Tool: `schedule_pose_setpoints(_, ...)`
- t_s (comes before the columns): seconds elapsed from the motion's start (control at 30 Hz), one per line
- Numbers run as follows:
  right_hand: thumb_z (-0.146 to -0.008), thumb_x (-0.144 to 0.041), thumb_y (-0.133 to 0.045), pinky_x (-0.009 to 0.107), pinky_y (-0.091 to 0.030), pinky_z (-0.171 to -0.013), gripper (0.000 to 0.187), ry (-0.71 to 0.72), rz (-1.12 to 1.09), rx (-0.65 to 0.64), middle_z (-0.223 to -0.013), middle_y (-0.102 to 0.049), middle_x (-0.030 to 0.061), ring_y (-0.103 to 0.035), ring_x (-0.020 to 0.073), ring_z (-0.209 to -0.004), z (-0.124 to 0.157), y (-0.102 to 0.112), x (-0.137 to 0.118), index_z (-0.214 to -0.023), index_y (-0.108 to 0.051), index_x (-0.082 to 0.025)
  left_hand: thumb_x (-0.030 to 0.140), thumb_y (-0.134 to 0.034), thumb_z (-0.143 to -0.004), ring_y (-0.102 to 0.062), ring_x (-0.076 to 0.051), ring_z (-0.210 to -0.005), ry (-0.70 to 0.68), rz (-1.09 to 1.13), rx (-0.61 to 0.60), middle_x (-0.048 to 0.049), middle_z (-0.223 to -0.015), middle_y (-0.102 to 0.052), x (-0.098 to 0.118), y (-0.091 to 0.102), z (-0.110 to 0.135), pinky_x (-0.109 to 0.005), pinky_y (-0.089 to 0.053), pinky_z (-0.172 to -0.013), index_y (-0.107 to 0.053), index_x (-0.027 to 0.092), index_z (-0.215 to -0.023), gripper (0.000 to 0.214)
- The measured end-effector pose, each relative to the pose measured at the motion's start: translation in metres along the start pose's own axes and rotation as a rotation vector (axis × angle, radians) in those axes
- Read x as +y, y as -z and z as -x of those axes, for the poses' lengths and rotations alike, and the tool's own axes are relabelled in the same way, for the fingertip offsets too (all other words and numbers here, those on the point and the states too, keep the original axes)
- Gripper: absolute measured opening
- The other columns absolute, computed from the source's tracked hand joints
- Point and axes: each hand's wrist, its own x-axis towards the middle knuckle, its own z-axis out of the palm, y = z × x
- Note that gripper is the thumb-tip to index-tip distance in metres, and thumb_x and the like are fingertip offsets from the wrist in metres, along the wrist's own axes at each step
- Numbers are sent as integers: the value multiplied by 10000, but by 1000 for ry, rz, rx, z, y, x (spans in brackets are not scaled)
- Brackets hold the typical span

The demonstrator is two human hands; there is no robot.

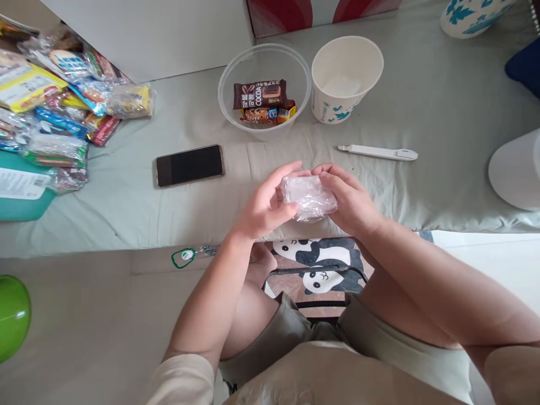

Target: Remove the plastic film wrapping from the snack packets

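Observation:
Both hands hold a small packet in clear crinkled wrapping [307, 197] above the front edge of a grey-green sheet [442, 112]. My left hand [265, 205] grips its left end, thumb and fingers curled round it. My right hand [352, 199] closes on its right end. Behind the hands stands a clear plastic bowl [236, 70] with a brown cocoa snack pack [259, 93] and other small wrapped snacks [268, 114] in it. To its right stands a white paper cup [346, 76] with blue leaf print.
A dark phone [189, 165] lies left of the hands. A heap of wrapped snacks [63, 107] fills the far left, over a teal box [21, 202]. A white pen-like tool [377, 152] lies right of centre. A white round lid [517, 171], a green ball [12, 315] and a panda-print stool [320, 270] are nearby.

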Motion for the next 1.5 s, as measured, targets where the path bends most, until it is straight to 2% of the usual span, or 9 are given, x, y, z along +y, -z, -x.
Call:
schedule_pose_setpoints(0.2,-707,-350,-650,271,-507,-671,374,104,157,-43,-1134,-611,44,-584,149,-849,1,7,-3,-1059,-622,-226,382,-762,-806,-748,-189,-887,231,162,202,-68,-1105,-789,6,-5,-4,-274,-607,-675,-701,230,-1169,399)
schedule_pose_setpoints(0.4,-867,-434,-663,270,-408,-640,249,171,330,38,-791,-578,1,-514,121,-714,0,7,3,-886,-601,-194,724,-816,-686,-723,-208,-709,336,277,87,-106,-967,-792,11,-6,-4,-304,-568,-577,-732,192,-1133,700)
schedule_pose_setpoints(0.5,-888,-492,-679,270,-395,-621,309,184,326,29,-764,-566,-10,-505,112,-684,1,6,2,-893,-588,-197,545,-950,-629,-713,-169,-743,307,148,164,-60,-910,-785,7,-11,-4,-271,-572,-663,-745,190,-1074,605)
schedule_pose_setpoints(0.7,-892,-545,-708,274,-324,-531,372,224,467,-10,-615,-467,-38,-412,99,-553,6,6,-3,-822,-580,-203,583,-797,-831,-586,-107,-599,97,-130,320,-8,-683,-683,2,-12,-2,-241,-455,-565,-746,180,-818,406)
schedule_pose_setpoints(0.83,-915,-568,-683,272,-301,-523,376,282,401,-13,-638,-467,-38,-382,97,-552,8,5,-1,-848,-543,-225,558,-754,-880,-479,-103,-511,61,-183,246,26,-597,-593,0,-7,0,-254,-369,-484,-771,234,-945,330)
schedule_pose_setpoints(1.1,-912,-410,-614,303,-391,-631,189,386,440,-100,-793,-585,14,-490,139,-673,9,13,-2,-907,-648,-224,373,-690,-922,-620,-136,-696,-37,-129,79,-13,-826,-736,1,2,0,-271,-491,-642,-804,266,-987,170)
schedule_pose_setpoints(1.23,-945,-505,-517,312,-388,-609,317,302,352,-149,-778,-571,22,-485,150,-660,6,18,1,-910,-665,-227,257,-520,-951,-652,-151,-808,-59,-139,40,-33,-938,-771,5,6,5,-275,-507,-713,-810,235,-957,290)
schedule_pose_setpoints(1.43,-707,-415,-879,278,-470,-608,606,133,228,-147,-922,-624,-8,-601,136,-702,-2,10,4,-1165,-514,-261,198,-655,-856,-613,-126,-792,-124,-382,163,-47,-1077,-722,-1,-4,4,-248,-520,-693,-728,205,-1082,237)
schedule_pose_setpoints(1.5,-730,-398,-856,288,-495,-678,472,128,239,-124,-892,-646,10,-620,145,-761,-3,8,2,-1060,-572,-219,146,-611,-877,-638,-131,-870,-181,-413,174,-62,-1146,-710,-3,-7,1,-245,-538,-740,-711,208,-1106,258)
